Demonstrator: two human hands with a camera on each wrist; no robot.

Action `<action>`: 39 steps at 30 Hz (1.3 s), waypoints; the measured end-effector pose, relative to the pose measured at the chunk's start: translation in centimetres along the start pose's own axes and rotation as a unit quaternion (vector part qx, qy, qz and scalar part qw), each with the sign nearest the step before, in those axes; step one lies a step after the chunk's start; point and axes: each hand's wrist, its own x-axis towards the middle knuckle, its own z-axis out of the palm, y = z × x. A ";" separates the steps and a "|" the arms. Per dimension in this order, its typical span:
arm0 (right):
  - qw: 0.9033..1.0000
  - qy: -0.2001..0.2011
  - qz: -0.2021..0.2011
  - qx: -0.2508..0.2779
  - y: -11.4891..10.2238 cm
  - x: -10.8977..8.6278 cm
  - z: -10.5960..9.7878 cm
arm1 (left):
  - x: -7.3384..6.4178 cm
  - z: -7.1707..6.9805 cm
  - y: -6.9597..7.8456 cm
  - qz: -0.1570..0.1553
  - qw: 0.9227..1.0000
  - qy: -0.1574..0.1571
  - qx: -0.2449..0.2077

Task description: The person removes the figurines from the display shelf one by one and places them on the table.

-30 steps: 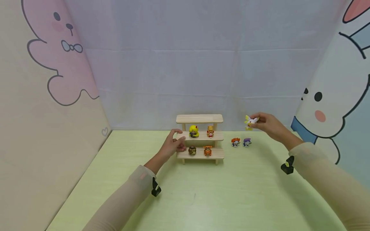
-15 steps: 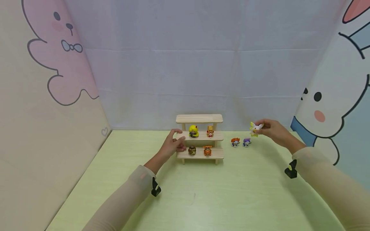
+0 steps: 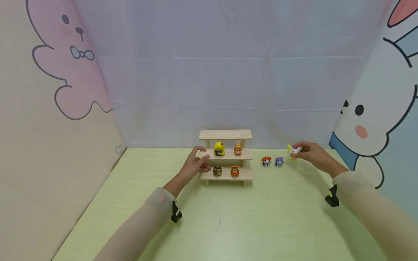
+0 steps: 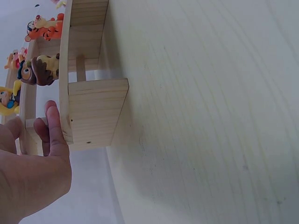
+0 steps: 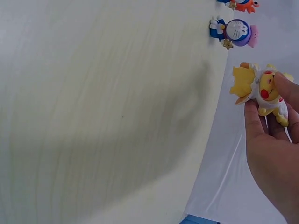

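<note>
At the left end of a three-tier wooden display shelf (image 3: 226, 134), my left hand (image 3: 195, 163) holds the middle and lower boards. The left wrist view shows its fingers (image 4: 55, 126) curled at the board edges. My right hand (image 3: 315, 156) pinches a small yellow-and-white Pikachu figurine (image 5: 268, 89) with red cheeks, low over the table's back right. Two figurines with cat-like faces stand just left of it, one with an orange hood (image 3: 266, 161) and one with a purple hood (image 3: 279, 161).
A yellow-haired figurine (image 3: 219, 149) and a bear figurine (image 3: 237, 149) stand on the middle tier. Below them are an owl figurine (image 3: 217, 170) and a tiger figurine (image 3: 234, 171). A pale cloth backdrop (image 3: 196, 79) rises behind the table (image 3: 228, 217).
My right hand has moved right and down toward the table with the Pikachu figurine. The left hand and the shelf have stayed in place.
</note>
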 end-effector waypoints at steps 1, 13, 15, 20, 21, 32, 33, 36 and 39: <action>1.000 -0.001 -0.002 0.004 0.3 0.0 0.0 | 0.0 0.0 0.0 0.000 1.000 0.000 0.000; 1.000 -0.002 0.023 -0.012 1.9 0.0 0.8 | 0.1 0.0 0.0 0.003 1.000 0.001 0.002; 1.000 -0.002 0.029 -0.006 2.0 -0.1 0.9 | 0.1 0.0 0.0 0.004 1.000 0.000 0.003; 0.999 -0.006 0.032 0.001 2.3 -0.2 1.1 | 0.2 -0.1 -0.2 0.004 1.000 -0.001 0.002; 1.000 -0.008 0.029 0.001 2.3 -0.2 1.2 | 0.3 -0.1 -0.2 0.004 1.000 -0.001 0.001; 0.999 -0.022 0.016 0.024 2.0 -0.6 1.2 | 0.1 0.0 -0.2 0.008 1.000 -0.002 0.005; 0.999 -0.024 0.014 0.034 2.0 -0.7 1.1 | 0.0 0.0 -0.2 0.008 1.000 -0.003 0.005; 0.998 -0.031 0.009 0.056 2.2 -0.6 1.0 | 0.0 0.0 -0.1 0.011 1.000 -0.006 0.005; 0.998 -0.032 0.007 0.052 2.3 -0.5 0.8 | 0.0 -0.1 -0.1 0.013 1.000 -0.010 0.003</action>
